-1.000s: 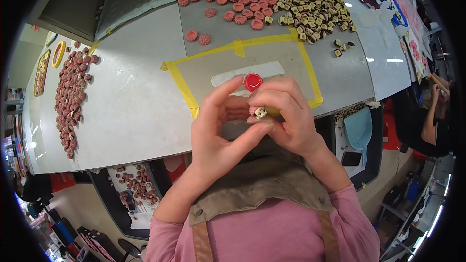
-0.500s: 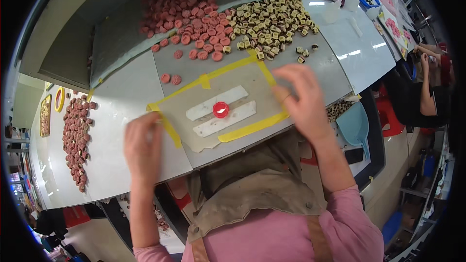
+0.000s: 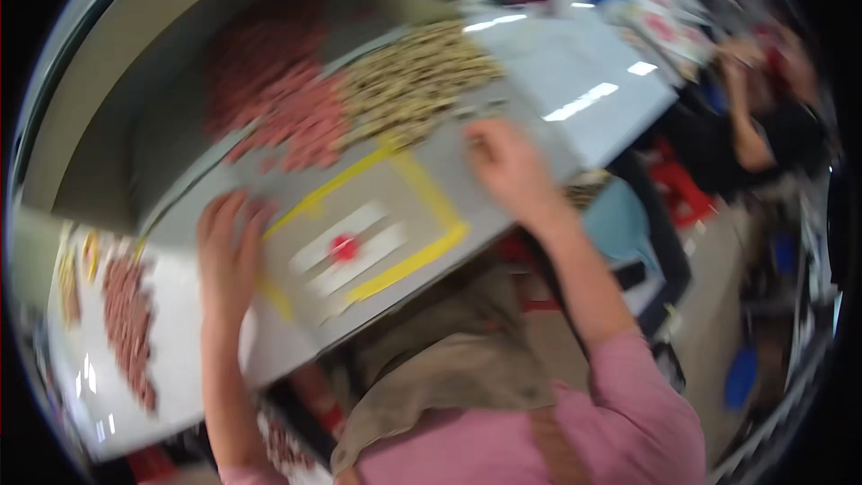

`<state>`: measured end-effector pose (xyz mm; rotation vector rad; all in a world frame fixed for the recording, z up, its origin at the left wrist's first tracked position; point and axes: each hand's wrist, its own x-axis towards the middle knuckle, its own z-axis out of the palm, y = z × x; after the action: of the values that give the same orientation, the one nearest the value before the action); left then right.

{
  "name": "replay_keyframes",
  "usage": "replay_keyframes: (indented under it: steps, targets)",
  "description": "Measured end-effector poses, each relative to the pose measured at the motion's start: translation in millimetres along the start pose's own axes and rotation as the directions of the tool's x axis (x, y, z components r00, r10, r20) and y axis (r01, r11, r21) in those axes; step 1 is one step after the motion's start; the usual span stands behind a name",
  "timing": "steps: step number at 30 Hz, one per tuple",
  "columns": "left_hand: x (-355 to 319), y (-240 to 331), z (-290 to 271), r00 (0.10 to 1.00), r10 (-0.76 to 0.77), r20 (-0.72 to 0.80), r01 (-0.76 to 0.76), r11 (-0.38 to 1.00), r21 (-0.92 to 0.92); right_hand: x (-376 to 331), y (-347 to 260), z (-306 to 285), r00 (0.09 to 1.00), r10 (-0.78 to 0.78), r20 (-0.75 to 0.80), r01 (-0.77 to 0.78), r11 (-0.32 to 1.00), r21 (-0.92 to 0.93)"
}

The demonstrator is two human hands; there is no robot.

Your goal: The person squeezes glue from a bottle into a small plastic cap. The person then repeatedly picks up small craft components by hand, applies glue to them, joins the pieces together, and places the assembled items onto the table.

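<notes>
Motion blurs the whole view. At the left edge of the yellow tape frame (image 3: 328, 189), my left hand (image 3: 227, 247) has its fingers apart, beside or over a small pink piece. My right hand (image 3: 510, 166) is curled beyond the frame's right side, by loose small pieces (image 3: 491, 106); its fingertips look pinched, and what is between them cannot be made out. Inside the frame, a round red piece (image 3: 344, 248) with a pale centre lies between two white strips (image 3: 359, 223) on a grey-beige sheet (image 3: 395, 207).
Behind are heaps of pink pieces (image 3: 278, 81) and cream-and-dark pieces (image 3: 422, 72). A cabinet-like housing (image 3: 99, 99) stands at the left, near more brownish-pink pieces (image 3: 128, 323). A blue dustpan (image 3: 620, 220) is right of the table. Another person (image 3: 750, 139) sits at far right.
My view has swung, shifting the table left and down in the picture. My left hand has moved forward to the pink pieces; my right has gone forward past the tape frame and curled.
</notes>
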<state>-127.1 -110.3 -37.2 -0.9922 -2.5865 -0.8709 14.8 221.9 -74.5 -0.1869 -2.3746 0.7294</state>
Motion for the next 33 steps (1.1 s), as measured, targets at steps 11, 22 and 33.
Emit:
replay_keyframes:
  steps: [11, 22, 33]
  targets:
    - [2.1, -6.7, 12.1, 0.989, -0.119, -0.083, 0.108, 0.986, -0.129, -21.3, -48.5, 8.5, 0.948, -0.28, 0.149, 0.27, 0.959, 0.085]
    - [-67.6, 54.5, 1.0, 0.888, -0.377, 0.262, 0.364, 0.232, -0.902, -9.1, -50.0, -10.7, 0.899, -0.33, 0.287, 0.306, 0.944, 0.128]
    - [-66.2, 114.5, 5.1, 0.798, -0.473, 0.374, 0.34, -0.159, -0.927, -2.7, -64.3, -38.4, 0.848, -0.33, 0.414, 0.35, 0.936, 0.029]
